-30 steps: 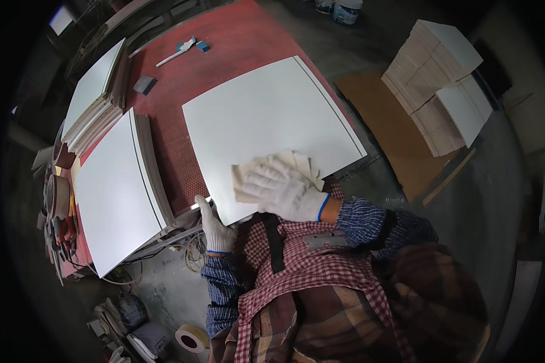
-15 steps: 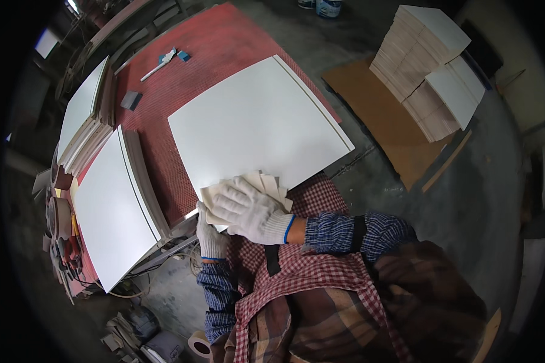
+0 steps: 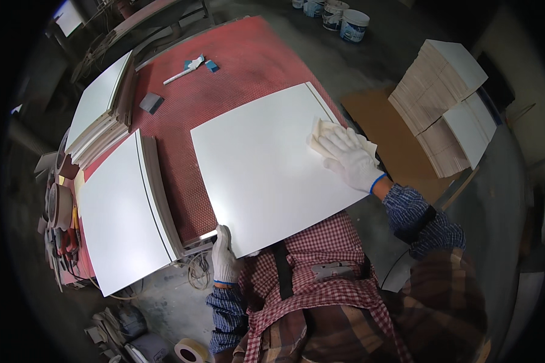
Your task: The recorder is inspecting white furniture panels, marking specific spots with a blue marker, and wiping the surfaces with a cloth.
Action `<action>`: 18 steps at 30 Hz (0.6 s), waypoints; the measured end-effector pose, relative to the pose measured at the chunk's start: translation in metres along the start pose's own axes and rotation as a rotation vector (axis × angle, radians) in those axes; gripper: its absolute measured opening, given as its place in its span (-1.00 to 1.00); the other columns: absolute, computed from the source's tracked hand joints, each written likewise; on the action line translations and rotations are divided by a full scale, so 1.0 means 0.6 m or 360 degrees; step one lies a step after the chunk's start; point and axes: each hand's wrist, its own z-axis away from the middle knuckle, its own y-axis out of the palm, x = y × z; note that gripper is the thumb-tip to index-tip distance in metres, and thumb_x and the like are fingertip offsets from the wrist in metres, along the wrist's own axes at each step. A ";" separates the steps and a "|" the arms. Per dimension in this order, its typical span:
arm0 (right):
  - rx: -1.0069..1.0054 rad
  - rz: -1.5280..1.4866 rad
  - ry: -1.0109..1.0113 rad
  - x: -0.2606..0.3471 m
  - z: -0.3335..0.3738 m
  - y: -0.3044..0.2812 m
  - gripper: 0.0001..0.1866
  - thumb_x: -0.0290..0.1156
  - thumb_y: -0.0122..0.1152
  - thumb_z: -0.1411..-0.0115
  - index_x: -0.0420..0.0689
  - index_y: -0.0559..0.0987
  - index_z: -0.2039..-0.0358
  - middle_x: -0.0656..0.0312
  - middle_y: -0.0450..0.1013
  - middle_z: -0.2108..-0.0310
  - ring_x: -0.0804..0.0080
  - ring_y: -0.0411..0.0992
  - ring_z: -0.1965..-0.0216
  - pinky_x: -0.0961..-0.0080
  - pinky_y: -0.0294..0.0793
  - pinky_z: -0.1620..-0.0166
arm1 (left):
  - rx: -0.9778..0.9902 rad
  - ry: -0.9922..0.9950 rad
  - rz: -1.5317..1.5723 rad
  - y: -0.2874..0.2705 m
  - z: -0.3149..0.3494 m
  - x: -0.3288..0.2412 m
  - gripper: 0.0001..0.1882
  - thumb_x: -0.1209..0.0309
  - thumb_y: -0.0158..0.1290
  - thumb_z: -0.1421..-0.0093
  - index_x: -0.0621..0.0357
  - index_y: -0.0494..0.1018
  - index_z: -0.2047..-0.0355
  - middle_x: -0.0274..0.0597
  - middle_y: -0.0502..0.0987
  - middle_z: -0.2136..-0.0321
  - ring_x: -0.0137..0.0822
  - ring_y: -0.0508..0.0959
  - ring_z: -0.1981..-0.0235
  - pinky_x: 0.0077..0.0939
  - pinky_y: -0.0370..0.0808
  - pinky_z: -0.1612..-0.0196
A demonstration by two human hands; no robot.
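A large white panel (image 3: 266, 163) lies on the red mat (image 3: 248, 42), its near edge reaching out toward my apron. My right hand (image 3: 354, 162), in a white knit glove, presses a cream cloth (image 3: 315, 142) against the panel close to its right edge. The fingers lie over the cloth, and part of it sticks out beyond them. At the panel's near left corner, my gloved left hand (image 3: 225, 259) grips the edge, thumb side up; its other fingers are mostly hidden.
Stacked white panels (image 3: 124, 212) stand left, with another stack (image 3: 103, 100) behind. A grey block (image 3: 151, 103) and a white-handled tool (image 3: 184, 69) lie on the mat. Tape rolls (image 3: 60, 206) hang at the left edge. Right, tall panel stacks (image 3: 433, 103) rest on brown board (image 3: 375, 115). Buckets (image 3: 353, 27) stand behind.
My right hand has slid the cloth from the panel's near left corner across to its right edge. My left hand remains at the near left corner. The view has shifted slightly.
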 end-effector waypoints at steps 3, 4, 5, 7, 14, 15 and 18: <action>-0.0033 0.0020 0.0021 -0.042 -0.116 0.021 -0.35 -0.10 0.01 -0.39 -0.08 0.28 -0.42 0.08 0.21 -0.40 0.03 -0.01 -0.48 0.00 -0.19 -0.52 | -0.0115 -0.0242 0.0430 0.035 0.017 -0.035 -0.27 -0.09 -0.13 -0.48 0.47 0.26 -0.23 0.08 0.57 -0.01 -0.13 0.68 0.06 -0.30 0.74 0.10; -0.0119 0.0080 0.0051 -0.062 -0.157 0.039 -0.35 -0.09 -0.03 -0.40 -0.08 0.26 -0.43 0.08 0.21 -0.40 0.03 -0.01 -0.48 0.01 -0.18 -0.52 | -0.0128 -0.0265 0.0468 0.035 0.016 -0.031 -0.27 -0.08 -0.12 -0.48 0.47 0.25 -0.23 0.09 0.56 -0.01 -0.13 0.68 0.06 -0.28 0.74 0.10; -0.0205 0.0138 0.0084 -0.069 -0.194 0.051 -0.36 -0.08 -0.06 -0.42 -0.08 0.24 -0.43 0.09 0.20 -0.41 0.03 -0.01 -0.48 0.01 -0.17 -0.51 | -0.0138 -0.0290 0.0507 0.035 0.015 -0.029 -0.28 -0.07 -0.11 -0.48 0.46 0.25 -0.23 0.10 0.56 -0.01 -0.13 0.68 0.06 -0.26 0.75 0.10; -0.0062 0.0155 0.0127 -0.021 -0.271 0.036 -0.36 -0.08 -0.08 -0.43 -0.08 0.23 -0.44 0.09 0.19 -0.42 0.03 0.00 -0.48 0.00 -0.18 -0.51 | -0.0035 -0.0014 0.0222 0.027 0.029 -0.013 -0.30 -0.04 -0.08 -0.48 0.47 0.27 -0.21 0.12 0.56 0.01 -0.11 0.68 0.05 -0.25 0.74 0.07; -0.0204 0.0092 -0.0477 0.185 -0.378 0.149 -0.42 -0.08 -0.14 -0.46 0.09 0.25 -0.44 0.15 0.15 -0.45 0.10 -0.01 -0.49 -0.04 -0.23 -0.51 | -0.0172 -0.0319 0.0583 0.046 0.022 -0.027 -0.23 -0.11 -0.15 -0.47 0.51 0.25 -0.23 0.18 0.54 -0.02 -0.04 0.67 0.03 -0.13 0.76 0.14; -0.0180 0.0054 -0.0577 0.228 -0.373 0.150 -0.42 -0.06 -0.14 -0.47 0.10 0.26 -0.44 0.16 0.14 -0.47 0.11 -0.04 -0.51 -0.04 -0.24 -0.52 | -0.0187 -0.0308 0.0565 0.044 0.025 -0.024 -0.15 -0.19 -0.21 -0.47 0.53 0.22 -0.25 0.22 0.52 -0.06 0.01 0.66 0.01 -0.05 0.76 0.15; 0.0059 0.0093 -0.0813 0.337 -0.305 0.124 -0.40 -0.01 -0.14 -0.47 0.09 0.27 -0.45 0.18 0.11 -0.49 0.14 -0.09 -0.54 -0.03 -0.26 -0.53 | 0.0756 -0.0360 0.1667 -0.043 -0.007 0.058 0.21 -0.51 -0.46 -0.28 0.61 0.10 -0.33 0.34 0.42 -0.19 0.19 0.60 -0.07 0.25 0.69 0.11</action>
